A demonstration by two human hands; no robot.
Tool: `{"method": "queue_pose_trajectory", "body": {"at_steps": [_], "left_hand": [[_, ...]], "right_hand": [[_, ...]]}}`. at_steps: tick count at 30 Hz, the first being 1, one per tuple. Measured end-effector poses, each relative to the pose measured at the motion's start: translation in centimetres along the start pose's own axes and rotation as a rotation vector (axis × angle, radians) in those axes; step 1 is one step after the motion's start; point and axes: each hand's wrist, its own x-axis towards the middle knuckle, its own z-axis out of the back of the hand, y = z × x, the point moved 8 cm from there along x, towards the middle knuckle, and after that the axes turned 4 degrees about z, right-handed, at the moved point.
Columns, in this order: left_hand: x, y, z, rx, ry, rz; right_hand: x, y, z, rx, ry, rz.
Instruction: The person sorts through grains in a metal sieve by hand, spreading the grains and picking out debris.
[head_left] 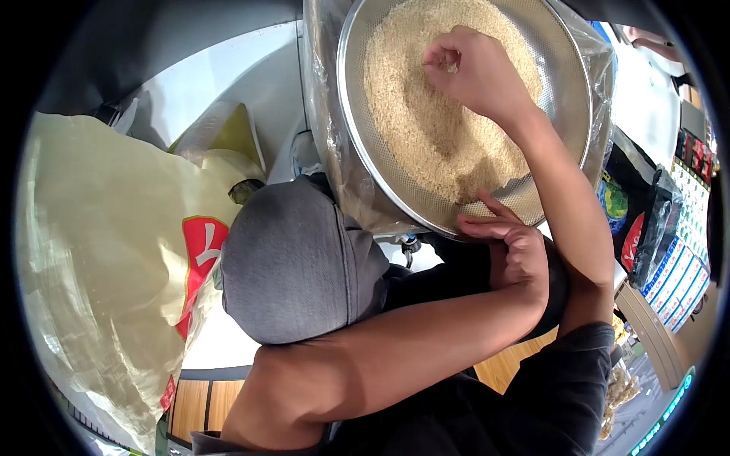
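Note:
A round metal mesh sieve (347,99) holds a wide layer of pale tan grains (411,106) that look like rice. Over the grains my right hand (479,72) is closed, thumb and fingertips brought together in a pinch. Whatever lies between those fingertips is too small to make out. My left hand (513,243) is at the near rim of the sieve, with fingers stretched out and apart across the edge. Beneath the sieve shows clear plastic sheeting (327,83). A bare patch of mesh shows near my left fingers.
A large cream sack (106,251) with a red label stands at the left. My grey-clad knee (285,258) is between sack and sieve. Right of the sieve are a black bag (635,175) and a blue-and-white printed box (677,285). Another person's arm (658,45) shows at the upper right.

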Motion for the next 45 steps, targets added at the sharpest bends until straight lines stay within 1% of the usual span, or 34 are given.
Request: {"method": "queue_pose_trajectory", "body": {"at_steps": [4, 10, 12, 13, 14, 16, 17, 19, 22, 24, 25, 26, 28, 30, 33, 34, 35, 37, 38, 40, 42, 43, 45], "left_hand": [[-0.1, -0.2, -0.1, 0.005, -0.035, -0.011], [0.0, -0.2, 0.1, -0.036, -0.044, 0.053], [0.0, 0.2, 0.0, -0.052, -0.032, 0.147], [0.6, -1.0, 0.2, -0.052, -0.031, 0.147], [0.4, 0.6, 0.6, -0.195, -0.073, 0.591], [-1.8, 2.6, 0.0, -0.335, -0.115, 1.037], [-1.0, 1.5, 0.0, -0.266, -0.106, 0.873], [-0.3, 0.5, 0.2, -0.196, -0.096, 0.709], [-0.8, 2.1, 0.1, -0.193, -0.016, 0.708], [0.0, 0.1, 0.0, 0.045, 0.001, 0.148], [-0.2, 0.9, 0.0, 0.044, 0.000, 0.151], [-0.2, 0.7, 0.0, 0.069, -0.014, 0.058], [-0.2, -0.2, 0.0, 0.095, -0.026, -0.036], [0.0, 0.4, 0.0, 0.045, -0.023, 0.112], [-0.2, 0.5, 0.1, -0.030, -0.025, 0.161], [0.3, -0.7, 0.3, -0.030, -0.025, 0.160], [0.3, 0.4, 0.6, -0.146, -0.049, 0.570], [-1.6, 2.3, 0.2, -0.262, -0.072, 0.979], [-1.1, 1.2, 0.2, -0.220, -0.068, 0.843], [-0.7, 0.8, 0.3, -0.177, -0.063, 0.707], [-0.3, 0.4, 0.2, -0.141, -0.001, 0.571], [-0.5, 1.5, 0.2, -0.141, 0.000, 0.570], [-0.1, 0.4, 0.0, -0.026, 0.007, 0.158]], "right_hand": [[0.1, -0.1, -0.1, -0.035, -0.025, -0.014], [0.0, -0.1, -0.2, -0.033, -0.038, -0.024], [0.0, -0.1, -0.2, -0.035, -0.043, -0.020], [0.1, -0.1, -0.2, -0.028, -0.043, -0.015], [0.1, -0.1, -0.2, -0.021, -0.044, -0.009], [0.1, -0.1, -0.3, -0.024, -0.034, -0.007], [0.2, -0.1, -0.3, -0.028, -0.025, -0.005], [0.1, -0.2, -0.3, -0.020, -0.013, -0.017], [-0.2, -0.5, -0.1, 0.029, -0.002, -0.044], [-0.4, -1.1, 0.2, 0.068, -0.005, -0.055], [-0.5, -1.4, 0.1, 0.099, -0.001, -0.034], [-0.6, -1.7, -0.1, 0.132, 0.003, -0.013], [-0.7, -2.2, -0.2, 0.140, -0.032, 0.025], [-0.7, -2.1, -0.1, 0.150, -0.066, 0.061], [-0.7, -2.0, -0.1, 0.124, -0.036, 0.054], [-0.7, -1.8, -0.1, 0.108, -0.033, 0.055], [-0.7, -1.7, -0.1, 0.092, -0.030, 0.056], [-0.6, -1.3, 0.0, 0.066, -0.038, 0.079], [-0.7, -1.1, 0.0, 0.040, -0.047, 0.103], [-0.6, -1.2, -0.1, 0.037, -0.059, 0.101], [-0.5, -1.1, -0.2, 0.035, -0.069, 0.099], [-0.4, -0.9, 0.0, 0.015, -0.068, 0.081], [-0.3, -0.9, 0.0, -0.005, -0.067, 0.063]]}}
